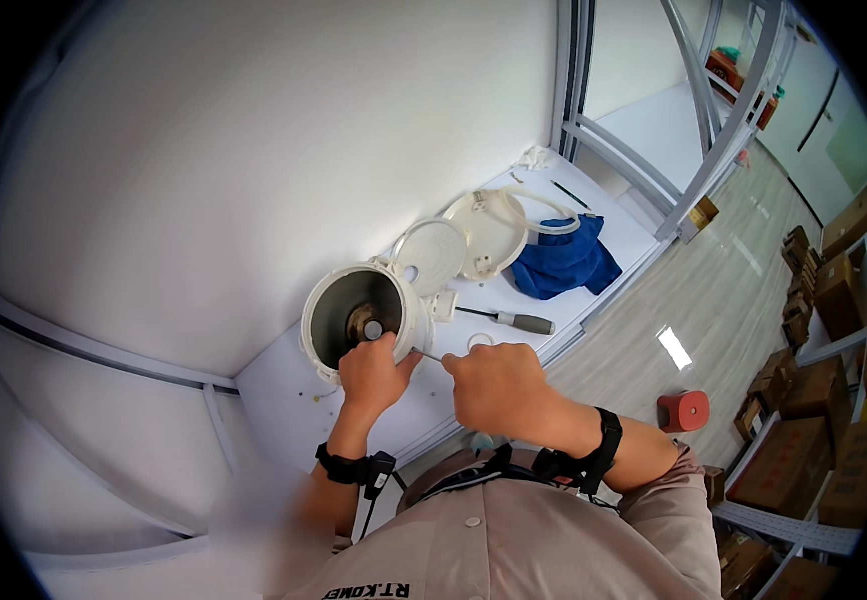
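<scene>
A white round appliance housing [417,318], which looks like an electric cooker body, lies tipped on its side on the white table. Its opening faces left and shows a grey metal inside with a brown-stained bottom and a round metal piece [374,329]. My left hand [372,375] is closed over the near rim, thumb outside. In my right hand [495,388], a fist hides the handle of a screwdriver; the thin metal shaft [430,355] points at the housing's side by my left thumb. The tip's exact contact is hidden.
Behind the housing lie a perforated white disc [431,257], a cream lid [487,235], a pale ring [566,229] and a blue cloth [566,262]. A grey-handled screwdriver [526,323] rests nearby. A red stool [685,411] and shelved cartons [785,464] stand right.
</scene>
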A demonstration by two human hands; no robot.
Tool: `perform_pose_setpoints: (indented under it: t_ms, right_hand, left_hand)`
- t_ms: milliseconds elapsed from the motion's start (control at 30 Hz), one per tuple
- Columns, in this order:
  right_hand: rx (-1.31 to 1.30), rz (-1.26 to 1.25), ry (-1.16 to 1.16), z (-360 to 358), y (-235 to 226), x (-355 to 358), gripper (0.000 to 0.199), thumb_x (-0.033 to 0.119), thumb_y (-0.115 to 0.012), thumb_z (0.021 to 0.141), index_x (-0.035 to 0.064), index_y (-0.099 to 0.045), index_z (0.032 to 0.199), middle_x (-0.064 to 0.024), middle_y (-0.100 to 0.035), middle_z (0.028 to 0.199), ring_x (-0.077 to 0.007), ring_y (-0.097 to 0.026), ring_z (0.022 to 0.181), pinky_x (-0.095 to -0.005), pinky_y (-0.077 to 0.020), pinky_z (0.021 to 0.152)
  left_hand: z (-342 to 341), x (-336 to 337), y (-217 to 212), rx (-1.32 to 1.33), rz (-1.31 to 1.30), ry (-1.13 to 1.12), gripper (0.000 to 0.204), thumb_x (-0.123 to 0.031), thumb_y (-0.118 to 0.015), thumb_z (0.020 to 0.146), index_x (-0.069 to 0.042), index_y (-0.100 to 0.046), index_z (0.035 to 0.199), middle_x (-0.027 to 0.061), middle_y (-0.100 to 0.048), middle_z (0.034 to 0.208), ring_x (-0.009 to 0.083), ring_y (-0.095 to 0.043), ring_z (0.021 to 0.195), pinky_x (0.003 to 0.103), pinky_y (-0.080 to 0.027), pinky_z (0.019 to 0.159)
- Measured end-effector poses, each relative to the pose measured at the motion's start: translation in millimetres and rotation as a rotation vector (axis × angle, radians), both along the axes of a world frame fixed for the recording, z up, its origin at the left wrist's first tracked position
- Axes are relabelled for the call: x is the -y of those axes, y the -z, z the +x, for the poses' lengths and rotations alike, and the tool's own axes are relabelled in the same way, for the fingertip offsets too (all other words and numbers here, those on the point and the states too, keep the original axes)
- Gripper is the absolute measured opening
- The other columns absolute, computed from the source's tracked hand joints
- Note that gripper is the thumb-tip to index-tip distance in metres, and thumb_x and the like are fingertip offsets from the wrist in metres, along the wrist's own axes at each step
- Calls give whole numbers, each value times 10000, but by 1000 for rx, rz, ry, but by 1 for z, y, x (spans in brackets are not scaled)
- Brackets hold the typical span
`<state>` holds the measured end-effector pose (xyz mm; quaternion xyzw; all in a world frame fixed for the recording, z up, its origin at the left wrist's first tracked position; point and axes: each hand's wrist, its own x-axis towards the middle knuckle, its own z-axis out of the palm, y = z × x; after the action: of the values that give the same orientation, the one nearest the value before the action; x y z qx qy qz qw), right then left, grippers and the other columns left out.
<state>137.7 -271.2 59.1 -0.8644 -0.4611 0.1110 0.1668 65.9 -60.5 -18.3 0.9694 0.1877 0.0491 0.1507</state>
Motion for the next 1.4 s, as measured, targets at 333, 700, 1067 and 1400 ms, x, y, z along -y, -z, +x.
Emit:
perform_pose_setpoints:
  t_ms: [333, 700, 1067, 1400]
  right_hand:
    - [14, -87, -70, 9, -15, -15, 170, 137, -667, 787, 66, -764, 907, -194, -713, 735, -373, -719, 626, -453, -541, 544]
    - [73, 14, -45, 3, -2, -18, 165, 143, -653, 747, 33, -757, 811, -186, -736, 741, -366, -747, 663, -457, -567, 571]
    - [103, 49, -43, 28, 11, -12, 245, 151, -647, 878, 189, -826, 1042, -115, -717, 705, -349, -691, 608, -472, -513, 533]
    - [74, 0, -102, 19, 7, -14, 314, 144, -635, 892, 167, -821, 1144, -122, -717, 707, -329, -699, 605, -450, -495, 511]
  left_hand:
    - [-2, 1, 0, 40, 18, 14, 399, -366, -889, 788, -36, -664, 785, 210, -701, 736, 433, -704, 731, 521, -542, 630]
    - [-2, -7, 7, 55, 42, -15, 381, -362, -877, 811, -46, -665, 820, 200, -705, 744, 429, -705, 739, 518, -547, 651]
    - [-1, -8, 0, 12, 26, -36, 395, -396, -862, 823, -49, -677, 866, 194, -720, 768, 422, -716, 750, 516, -551, 655]
    - [-3, -6, 7, 49, 35, -47, 395, -388, -880, 805, -51, -683, 858, 186, -727, 760, 410, -720, 732, 506, -548, 629]
